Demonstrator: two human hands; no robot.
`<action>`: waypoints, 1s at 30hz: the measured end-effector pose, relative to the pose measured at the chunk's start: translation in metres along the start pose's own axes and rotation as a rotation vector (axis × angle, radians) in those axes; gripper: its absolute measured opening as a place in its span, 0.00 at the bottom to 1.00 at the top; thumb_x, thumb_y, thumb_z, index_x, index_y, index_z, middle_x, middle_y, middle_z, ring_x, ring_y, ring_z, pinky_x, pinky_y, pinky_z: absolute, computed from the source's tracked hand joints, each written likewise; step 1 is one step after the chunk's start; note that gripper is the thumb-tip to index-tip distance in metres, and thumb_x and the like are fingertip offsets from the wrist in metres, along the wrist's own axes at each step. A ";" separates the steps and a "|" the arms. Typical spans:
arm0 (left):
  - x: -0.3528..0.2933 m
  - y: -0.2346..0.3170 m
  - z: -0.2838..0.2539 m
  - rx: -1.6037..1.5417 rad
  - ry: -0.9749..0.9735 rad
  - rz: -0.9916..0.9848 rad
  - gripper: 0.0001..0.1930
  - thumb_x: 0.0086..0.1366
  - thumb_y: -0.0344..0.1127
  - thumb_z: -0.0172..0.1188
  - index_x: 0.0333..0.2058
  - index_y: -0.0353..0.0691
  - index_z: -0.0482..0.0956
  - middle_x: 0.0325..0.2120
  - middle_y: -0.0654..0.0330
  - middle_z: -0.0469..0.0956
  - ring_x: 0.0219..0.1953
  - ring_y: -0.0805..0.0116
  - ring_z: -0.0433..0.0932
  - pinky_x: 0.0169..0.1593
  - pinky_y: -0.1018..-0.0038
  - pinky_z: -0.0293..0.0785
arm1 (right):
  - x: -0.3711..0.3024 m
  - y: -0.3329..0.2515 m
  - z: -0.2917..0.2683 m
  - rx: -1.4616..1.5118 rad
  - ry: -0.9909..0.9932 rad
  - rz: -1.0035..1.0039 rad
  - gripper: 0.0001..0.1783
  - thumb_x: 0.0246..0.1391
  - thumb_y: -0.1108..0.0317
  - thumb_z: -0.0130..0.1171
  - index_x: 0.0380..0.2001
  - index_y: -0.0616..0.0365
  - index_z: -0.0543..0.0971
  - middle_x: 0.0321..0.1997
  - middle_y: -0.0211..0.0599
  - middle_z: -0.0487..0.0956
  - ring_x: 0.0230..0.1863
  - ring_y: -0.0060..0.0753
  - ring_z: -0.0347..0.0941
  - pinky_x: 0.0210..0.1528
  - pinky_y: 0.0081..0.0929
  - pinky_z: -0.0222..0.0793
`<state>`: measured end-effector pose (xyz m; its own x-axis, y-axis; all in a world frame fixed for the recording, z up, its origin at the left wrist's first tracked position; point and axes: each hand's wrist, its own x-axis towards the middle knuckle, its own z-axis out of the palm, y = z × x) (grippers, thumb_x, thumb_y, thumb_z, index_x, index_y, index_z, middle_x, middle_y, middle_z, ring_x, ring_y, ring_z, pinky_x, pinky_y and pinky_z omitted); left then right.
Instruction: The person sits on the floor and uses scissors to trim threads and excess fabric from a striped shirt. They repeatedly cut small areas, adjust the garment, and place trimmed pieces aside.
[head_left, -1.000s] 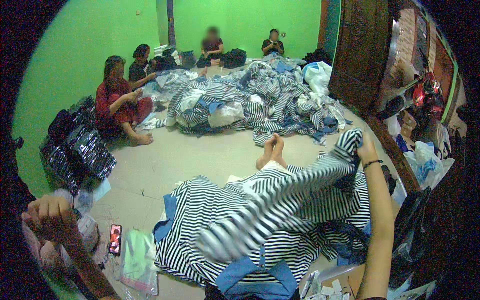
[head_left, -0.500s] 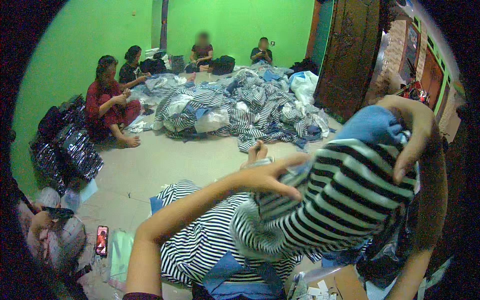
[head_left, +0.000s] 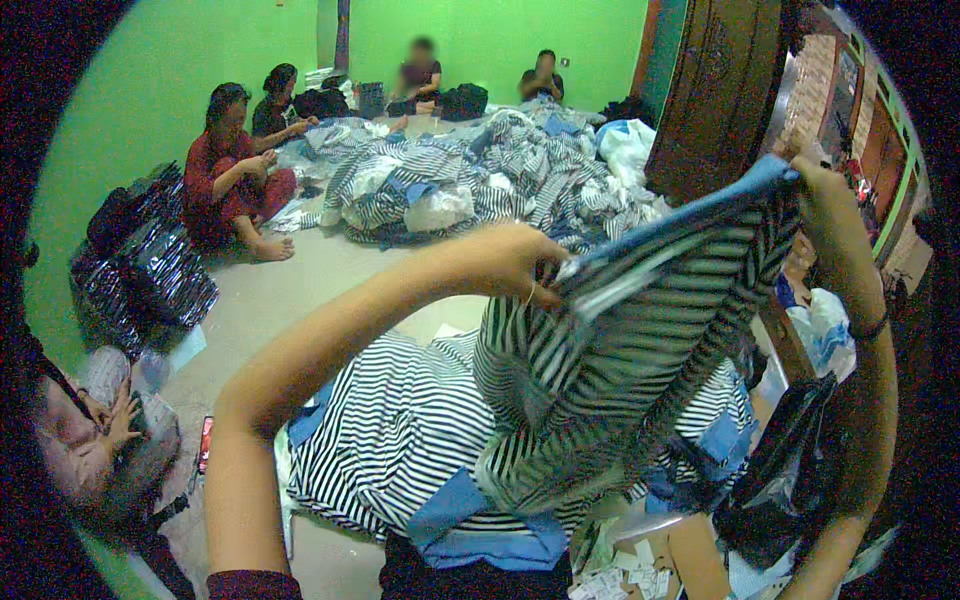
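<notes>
A black-and-white striped garment [head_left: 650, 330] with a blue band along its top edge is stretched in the air between my two hands. My left hand [head_left: 525, 268] pinches the band's near-left end. At the far upper right end, my right hand [head_left: 812, 185] grips the blue corner, its fingers partly hidden. The lower part of the garment hangs down in folds over another striped garment [head_left: 390, 430] with blue trim, which lies spread out in front of me. A further striped piece with a blue patch [head_left: 722, 438] lies to the right, partly behind my raised cloth.
A large heap of striped clothes [head_left: 560, 170] lies ahead, with several people seated around it. At lower right are a black plastic bag [head_left: 785, 490] and a cardboard piece [head_left: 700, 560] beside white tags [head_left: 635, 570]. A phone [head_left: 206, 445] lies left; another person's hand [head_left: 122, 415] is beyond it.
The bunched garment has been pulled out flat between my hands. My left hand has risen, and my right hand now grips the blue edge at a corner. The view has shifted slightly.
</notes>
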<state>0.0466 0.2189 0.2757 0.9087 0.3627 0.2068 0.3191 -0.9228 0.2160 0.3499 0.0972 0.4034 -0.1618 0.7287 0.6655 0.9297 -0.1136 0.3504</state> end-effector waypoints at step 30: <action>-0.106 -0.244 -0.163 0.304 0.711 -0.241 0.15 0.53 0.39 0.54 0.39 0.40 0.70 0.32 0.55 0.74 0.33 0.59 0.74 0.36 0.72 0.71 | 0.065 -0.002 0.095 1.117 0.218 -0.214 0.10 0.50 0.66 0.53 0.32 0.61 0.73 0.29 0.26 0.73 0.31 0.16 0.66 0.35 0.14 0.63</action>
<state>-0.1715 0.4273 0.3565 0.4493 0.4576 0.7673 0.6368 -0.7664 0.0841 0.3688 0.2089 0.3831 -0.3040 0.5164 0.8006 0.6331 0.7375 -0.2354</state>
